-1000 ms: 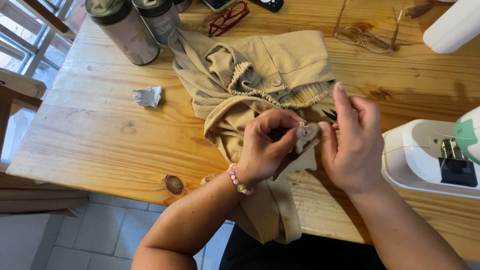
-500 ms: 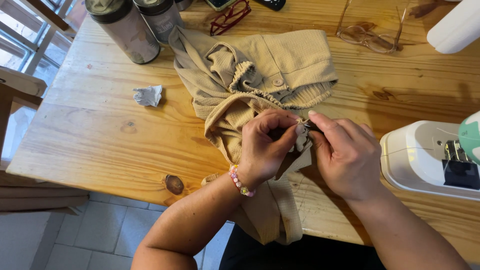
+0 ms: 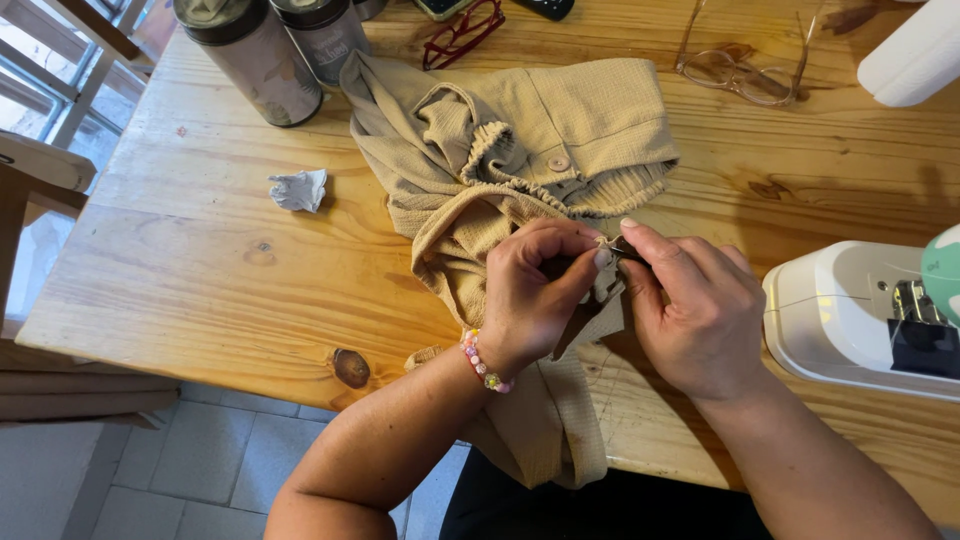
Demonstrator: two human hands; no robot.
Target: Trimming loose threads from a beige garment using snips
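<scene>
So, going left to right: a crumpled scrap of white paper [image 3: 299, 189] sits on the bare part of the wooden table [image 3: 180, 270], with two dark-lidded metal canisters [image 3: 250, 55] standing behind it at the far edge. Red glasses [image 3: 462, 30] lie just past those.

Middle of the table is the tan garment [image 3: 540, 150], looks like ribbed knit trousers or shorts with an elastic gathered waistband and a button [image 3: 558, 162] showing. It's bunched up in a heap, and one end hangs off the near edge of the table toward the person's lap.

The left hand [image 3: 535, 295], with a beaded bracelet [image 3: 482, 362] on the wrist, has its fingers curled in and pinched on a small fold of the fabric. The right hand [image 3: 690, 310] meets it right there, thumb and forefinger pressed together on the same bit of cloth, maybe with something thin and dark between them, too small to tell what.

As for progress, I'd guess this is hand work on one little spot of a seam or edge, somewhere mid-way: the piece isn't under the sewing machine [image 3: 865, 315], which sits just to the right, apart from the cloth. No finished stitching is visible to me.

Clear-framed glasses [image 3: 735, 70] lie at the far right, beside a white roll [image 3: 915, 55].
</scene>
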